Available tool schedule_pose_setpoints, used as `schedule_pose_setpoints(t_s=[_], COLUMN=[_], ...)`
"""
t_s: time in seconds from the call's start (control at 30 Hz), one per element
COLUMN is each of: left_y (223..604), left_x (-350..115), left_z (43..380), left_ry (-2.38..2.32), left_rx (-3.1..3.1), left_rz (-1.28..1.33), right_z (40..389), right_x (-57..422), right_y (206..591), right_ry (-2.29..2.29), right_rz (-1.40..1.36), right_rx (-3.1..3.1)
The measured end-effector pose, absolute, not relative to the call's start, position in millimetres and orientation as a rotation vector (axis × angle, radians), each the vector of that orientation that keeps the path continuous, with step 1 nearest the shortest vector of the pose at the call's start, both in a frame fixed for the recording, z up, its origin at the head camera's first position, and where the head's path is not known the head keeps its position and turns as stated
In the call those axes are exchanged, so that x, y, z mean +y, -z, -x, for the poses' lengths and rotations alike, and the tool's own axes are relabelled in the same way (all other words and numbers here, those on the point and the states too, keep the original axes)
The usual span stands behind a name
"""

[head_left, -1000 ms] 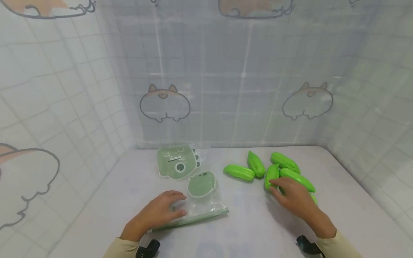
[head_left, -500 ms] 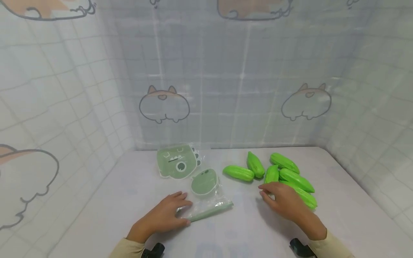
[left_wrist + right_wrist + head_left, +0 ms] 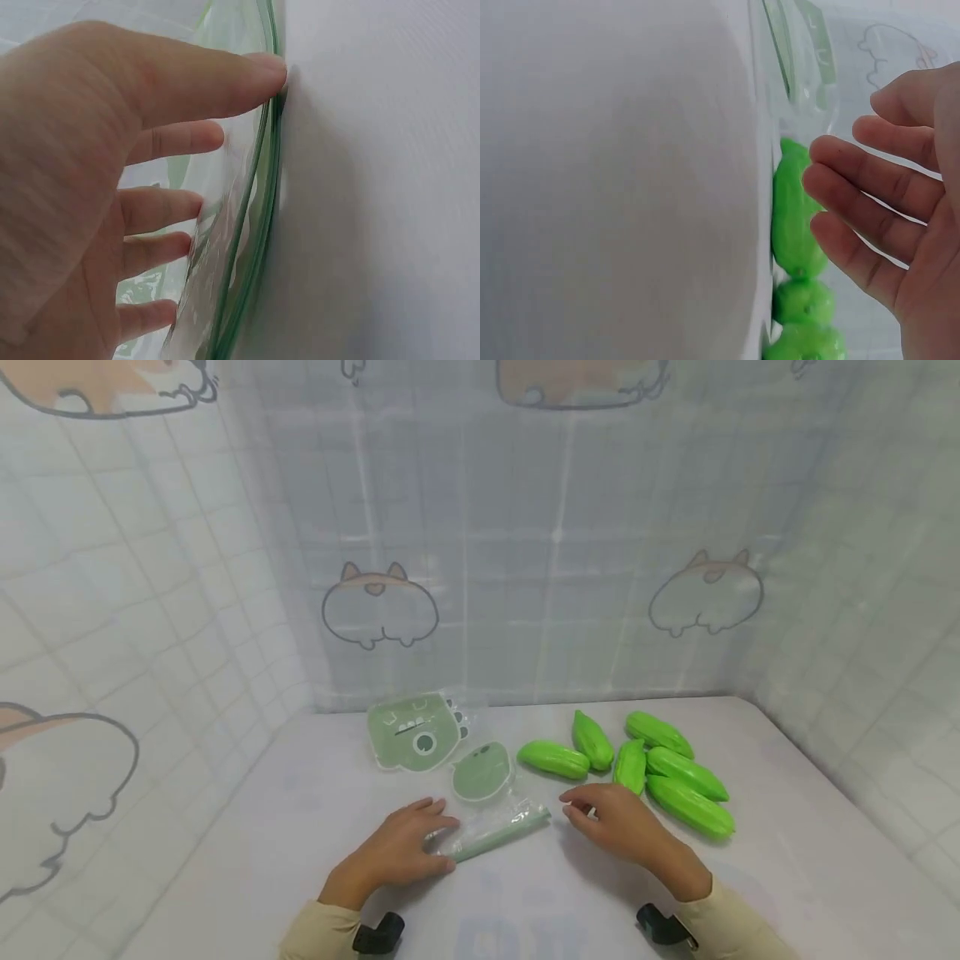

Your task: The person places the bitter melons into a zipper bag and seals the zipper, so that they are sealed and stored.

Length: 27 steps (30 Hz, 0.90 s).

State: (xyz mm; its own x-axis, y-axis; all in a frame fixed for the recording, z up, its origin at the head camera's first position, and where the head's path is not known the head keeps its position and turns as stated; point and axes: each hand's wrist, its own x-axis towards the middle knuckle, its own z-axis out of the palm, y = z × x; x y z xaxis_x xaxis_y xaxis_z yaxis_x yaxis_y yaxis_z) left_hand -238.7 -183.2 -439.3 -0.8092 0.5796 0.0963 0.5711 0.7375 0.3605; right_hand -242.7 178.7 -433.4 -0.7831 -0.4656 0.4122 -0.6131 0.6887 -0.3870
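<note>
My left hand (image 3: pixel 405 847) lies at the left end of a clear zip bag (image 3: pixel 480 818) with a green rounded print. In the left wrist view, the thumb touches the bag's green zip strip (image 3: pixel 259 202) and the other fingers extend, spread, over the clear film. My right hand (image 3: pixel 622 822) is above the table beside the strip's right end, apart from it. Its fingers are loosely bent and hold nothing. Behind and right of it lie several bright green, cucumber-like vegetables (image 3: pixel 690 806). In the right wrist view, one green vegetable (image 3: pixel 795 210) appears beyond the fingertips.
Behind the bag lies a larger green dinosaur-face print (image 3: pixel 412 731) on clear film; whether it is a separate bag I cannot tell. Two vegetables (image 3: pixel 555 758) lie close to the bag's right side. Tile-patterned walls (image 3: pixel 525 610) enclose the white table (image 3: pixel 300 793) at back and sides.
My right hand has moved left, away from the vegetables toward the bag. My left hand has shifted right and the front bag has slid and turned with it, its strip's right end rising.
</note>
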Motion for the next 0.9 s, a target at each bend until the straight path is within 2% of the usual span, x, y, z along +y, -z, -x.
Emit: schedule_pose_setpoints(t_s=[0.4, 0.9], left_y=[444, 452], left_x=[-172, -170], left_z=[236, 236], left_ry=[-0.555, -0.497], left_rx=[3.003, 3.099], left_rz=[-0.93, -1.049], right_z=[236, 227], right_x=[159, 142], right_y=[439, 439], right_ry=[-1.033, -0.922], right_rz=[-0.945, -1.117], right_rx=[-2.662, -2.655])
